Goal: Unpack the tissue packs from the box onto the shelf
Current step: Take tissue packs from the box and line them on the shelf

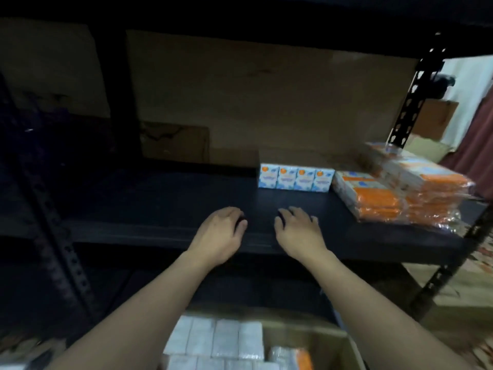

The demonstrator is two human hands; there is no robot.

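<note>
Pack row (296, 180) at shelf (160, 204) rear; stack (400, 188) just right; box (314, 337) w/ packs (213, 337) below, in front.

Four white-blue tissue packs (296, 180) stand upright on dark shelf (160, 198).

Two bare forearms (149, 303) and wrists (198, 259)

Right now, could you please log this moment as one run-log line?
left hand empty | right hand empty | shelf: row of four packs, orange stacks | box: white packs
</note>
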